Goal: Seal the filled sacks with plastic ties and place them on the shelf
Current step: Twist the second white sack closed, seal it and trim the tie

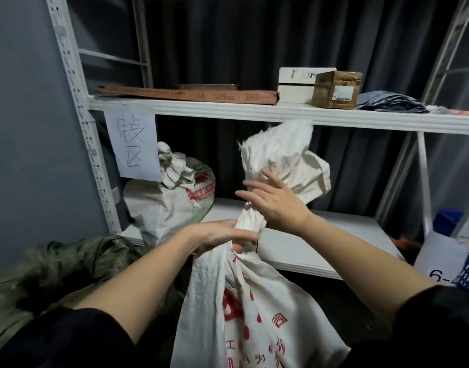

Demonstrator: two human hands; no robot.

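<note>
Two sacks are in view, listed left to right with the surroundings.

Green bundle (55, 264): crumpled material at the lower left, beside the shelf frame; not part of the step.

Paper sign (133, 144): hung from the upper shelf edge, handwritten.

Tied sack (169, 200): set on the lower shelf (321, 243) at its left end, neck already knotted or bound.

Left hand (220, 236): curled tightly round the gathered neck of the open sack (254, 309), which stands in front of the shelf, not yet on it.

Right hand (274, 201): just above the left, fingers mostly straight and spread against the loose top of the sack, which flares upward toward the upper shelf (281, 112). Whether anything is pinched beneath the palm cannot be told.

Plastic tie: none is seen; it may be hidden.

Boxes (318, 87): stored on the upper shelf, right of a long flat carton (188, 94).

Handling note, as judgement: the neck is best kept twisted hard and low by the left hand, the loose top smoothed into one rope, and the tie cinched right above the grip, so that no slack is left.
</note>
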